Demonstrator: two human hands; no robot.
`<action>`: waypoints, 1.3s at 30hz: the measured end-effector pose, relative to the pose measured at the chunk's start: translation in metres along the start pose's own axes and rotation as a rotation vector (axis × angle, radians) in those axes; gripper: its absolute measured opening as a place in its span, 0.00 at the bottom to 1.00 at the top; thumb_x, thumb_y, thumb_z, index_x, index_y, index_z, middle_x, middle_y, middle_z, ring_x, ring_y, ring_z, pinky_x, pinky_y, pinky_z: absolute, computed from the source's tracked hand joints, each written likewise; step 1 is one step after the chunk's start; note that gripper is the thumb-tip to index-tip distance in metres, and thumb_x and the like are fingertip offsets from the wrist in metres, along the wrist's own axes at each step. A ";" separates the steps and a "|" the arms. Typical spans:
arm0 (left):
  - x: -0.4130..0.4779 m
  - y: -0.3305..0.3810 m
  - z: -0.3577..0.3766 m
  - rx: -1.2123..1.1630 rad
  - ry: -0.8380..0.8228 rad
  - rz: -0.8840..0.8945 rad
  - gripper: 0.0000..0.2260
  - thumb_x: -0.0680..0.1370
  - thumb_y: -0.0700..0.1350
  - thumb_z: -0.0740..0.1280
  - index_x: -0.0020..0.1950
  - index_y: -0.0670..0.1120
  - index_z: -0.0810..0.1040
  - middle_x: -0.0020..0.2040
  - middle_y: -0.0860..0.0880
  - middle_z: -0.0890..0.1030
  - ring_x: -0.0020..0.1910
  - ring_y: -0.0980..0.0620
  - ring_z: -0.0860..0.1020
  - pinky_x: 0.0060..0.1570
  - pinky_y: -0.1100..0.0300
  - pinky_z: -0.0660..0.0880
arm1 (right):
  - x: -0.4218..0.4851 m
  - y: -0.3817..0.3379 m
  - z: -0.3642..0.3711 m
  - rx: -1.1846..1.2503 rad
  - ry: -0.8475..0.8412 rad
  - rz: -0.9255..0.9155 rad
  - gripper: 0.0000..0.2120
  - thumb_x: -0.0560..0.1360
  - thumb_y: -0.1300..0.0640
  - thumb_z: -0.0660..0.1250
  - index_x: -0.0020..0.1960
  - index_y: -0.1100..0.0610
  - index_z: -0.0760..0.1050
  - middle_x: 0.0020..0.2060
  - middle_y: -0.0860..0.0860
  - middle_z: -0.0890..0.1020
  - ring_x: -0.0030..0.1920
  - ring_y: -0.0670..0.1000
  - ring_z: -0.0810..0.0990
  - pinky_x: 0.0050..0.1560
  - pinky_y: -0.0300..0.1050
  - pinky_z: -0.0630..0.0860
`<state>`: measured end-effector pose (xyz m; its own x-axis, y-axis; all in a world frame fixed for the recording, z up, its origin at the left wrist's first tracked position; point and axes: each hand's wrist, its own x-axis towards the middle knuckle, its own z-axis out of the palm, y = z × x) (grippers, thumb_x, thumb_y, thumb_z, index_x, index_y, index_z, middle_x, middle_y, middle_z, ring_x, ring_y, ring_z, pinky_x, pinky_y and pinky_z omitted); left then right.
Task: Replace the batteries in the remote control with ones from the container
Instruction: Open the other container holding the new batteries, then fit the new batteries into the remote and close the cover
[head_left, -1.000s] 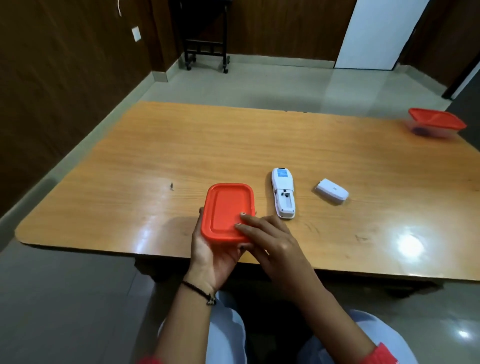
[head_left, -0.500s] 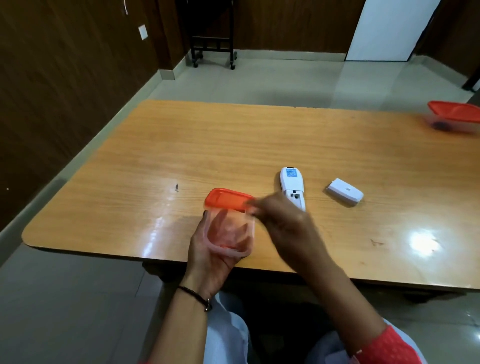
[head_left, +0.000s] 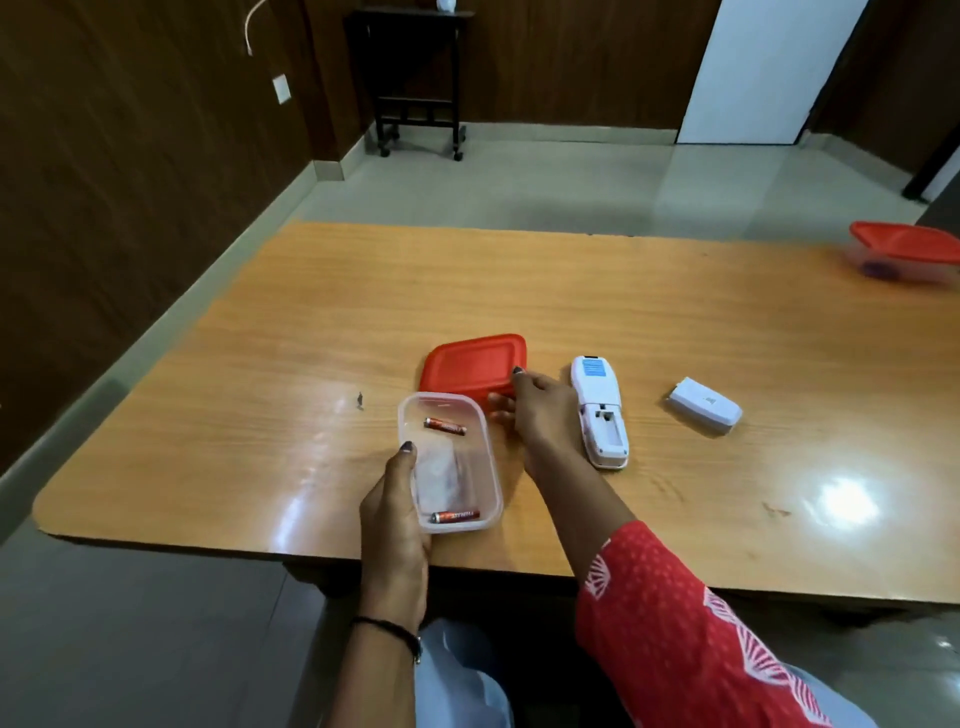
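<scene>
A clear plastic container (head_left: 485, 457) sits near the table's front edge, lid off, with two red batteries inside: one battery (head_left: 444, 426) at its far end and another battery (head_left: 455, 516) at its near end. My left hand (head_left: 396, 506) grips the container's left wall, thumb over the rim. My right hand (head_left: 537, 413) holds the near right edge of the orange lid (head_left: 470, 364), which lies on the table just behind the container. The white remote (head_left: 600, 410) lies face down to the right, its battery bay uncovered and empty. Its white cover (head_left: 704, 405) lies further right.
A second clear container with an orange lid (head_left: 904, 252) stands at the table's far right edge. The wooden table (head_left: 519, 280) reaches far back. A small dark speck (head_left: 359, 400) lies left of the container. A black trolley (head_left: 415, 78) stands on the floor beyond.
My right hand has pulled the orange lid off the container and carried it to the table behind. The batteries inside now show. My left hand kept hold of the container.
</scene>
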<state>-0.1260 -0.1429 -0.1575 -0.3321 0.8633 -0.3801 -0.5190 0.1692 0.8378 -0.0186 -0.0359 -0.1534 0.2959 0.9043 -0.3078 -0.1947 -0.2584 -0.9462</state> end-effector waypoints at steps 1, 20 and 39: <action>0.001 0.000 -0.003 0.073 0.056 0.061 0.14 0.75 0.52 0.64 0.51 0.43 0.82 0.51 0.41 0.84 0.53 0.42 0.81 0.58 0.45 0.76 | -0.001 0.003 0.003 -0.033 -0.018 0.016 0.10 0.78 0.60 0.60 0.47 0.64 0.79 0.32 0.57 0.81 0.26 0.51 0.77 0.28 0.42 0.73; 0.010 0.002 -0.010 0.463 0.194 0.400 0.19 0.80 0.37 0.57 0.71 0.43 0.66 0.71 0.48 0.70 0.70 0.55 0.67 0.67 0.63 0.64 | -0.057 -0.024 0.019 -1.639 -0.954 -0.814 0.10 0.70 0.61 0.71 0.50 0.51 0.82 0.49 0.49 0.84 0.56 0.54 0.76 0.49 0.46 0.71; -0.023 -0.002 0.079 0.712 -0.196 0.876 0.17 0.76 0.32 0.60 0.61 0.44 0.76 0.62 0.49 0.76 0.62 0.63 0.71 0.61 0.75 0.64 | -0.025 -0.051 -0.132 -0.258 -0.205 -0.479 0.13 0.75 0.70 0.64 0.55 0.56 0.78 0.42 0.53 0.82 0.36 0.46 0.84 0.35 0.39 0.79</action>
<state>-0.0556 -0.1253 -0.1198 -0.1986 0.8660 0.4589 0.4142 -0.3502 0.8401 0.1073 -0.0903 -0.1104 0.1030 0.9814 0.1621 0.1581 0.1447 -0.9768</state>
